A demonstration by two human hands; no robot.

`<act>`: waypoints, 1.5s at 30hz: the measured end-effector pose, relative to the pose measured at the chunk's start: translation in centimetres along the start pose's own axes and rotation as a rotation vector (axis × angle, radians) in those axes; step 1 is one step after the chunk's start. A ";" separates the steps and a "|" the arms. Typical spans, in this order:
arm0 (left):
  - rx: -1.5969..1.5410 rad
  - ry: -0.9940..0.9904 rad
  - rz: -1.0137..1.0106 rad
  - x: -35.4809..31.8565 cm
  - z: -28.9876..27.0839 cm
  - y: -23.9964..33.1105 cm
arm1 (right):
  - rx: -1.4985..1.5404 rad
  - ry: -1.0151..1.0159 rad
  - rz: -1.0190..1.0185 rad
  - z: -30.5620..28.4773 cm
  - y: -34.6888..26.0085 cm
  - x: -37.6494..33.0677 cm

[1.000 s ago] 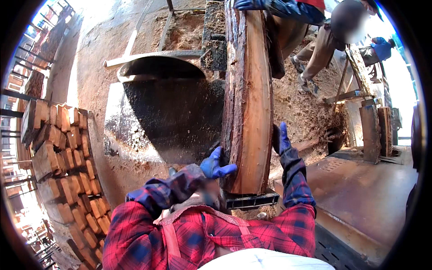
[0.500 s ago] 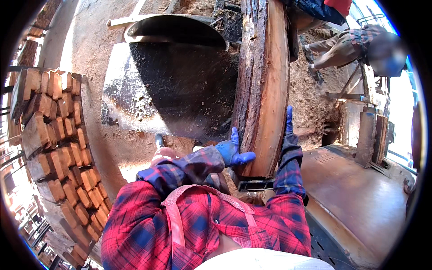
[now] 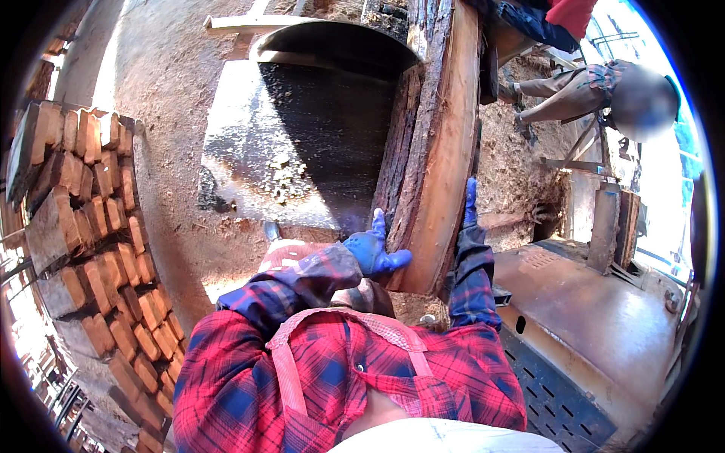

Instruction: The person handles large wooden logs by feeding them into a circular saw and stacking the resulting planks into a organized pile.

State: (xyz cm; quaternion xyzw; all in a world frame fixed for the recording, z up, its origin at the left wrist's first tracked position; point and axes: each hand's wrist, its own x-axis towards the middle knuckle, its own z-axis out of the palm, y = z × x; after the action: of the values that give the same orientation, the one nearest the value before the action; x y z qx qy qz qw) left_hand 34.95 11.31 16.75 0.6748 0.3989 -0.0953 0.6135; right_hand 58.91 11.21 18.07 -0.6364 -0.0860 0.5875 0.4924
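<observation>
A long, heavy slab of timber [image 3: 442, 151] with a bare, tan sawn face and rough bark down its left side stretches away in front of me. Its near end lies between my two blue-gloved hands, close to my body. My left hand [image 3: 376, 254] holds the left edge near that end, thumb and one finger apart, other fingers hidden. On the opposite edge, my right hand [image 3: 470, 204] presses along the side; only an upright finger or thumb shows clearly, the rest lost behind the sleeve and wood.
Left of the slab stands a dark metal sheet [image 3: 325, 143] with a curved rim. Stacked sawn boards [image 3: 113, 264] rise at far left. A metal machine table [image 3: 581, 294] is at near right. Another person [image 3: 581, 90] stands at far right; dark and red clothing [image 3: 540, 26] shows beyond the slab.
The slab's near end and both hands have shifted left, away from the machine table. The black metal frame under that end is now mostly out of sight. My view has shifted slightly too.
</observation>
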 end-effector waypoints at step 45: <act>-1.048 -0.646 -0.069 -21.8 3.9 -25.1 | 0.257 -0.021 -0.333 10.0 39.1 -34.4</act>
State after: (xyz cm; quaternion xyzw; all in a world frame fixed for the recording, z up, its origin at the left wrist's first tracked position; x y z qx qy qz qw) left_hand 5.48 -3.14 10.48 0.2071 0.2082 -0.1060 0.9500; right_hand 22.12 -26.75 14.20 -0.5393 -0.1194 0.5106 0.6589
